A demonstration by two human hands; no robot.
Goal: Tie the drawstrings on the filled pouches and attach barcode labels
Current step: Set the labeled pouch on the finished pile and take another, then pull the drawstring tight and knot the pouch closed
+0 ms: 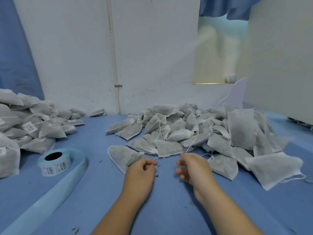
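L hand [142, 167]: thin white drawstring [158, 158]

Lane between two heaps
A bare strip of table [94, 141] is left between the labelled pile [33, 126] on the left and the loose pouch heap [194, 131] on the right; the near left is crossed by the label roll [55, 161] and its backing strip [50, 197], and the far side is closed by the wall [152, 56].

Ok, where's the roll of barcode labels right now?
In the head view the label roll lies at the left, just in front of the labelled pouch pile and left of the left hand.
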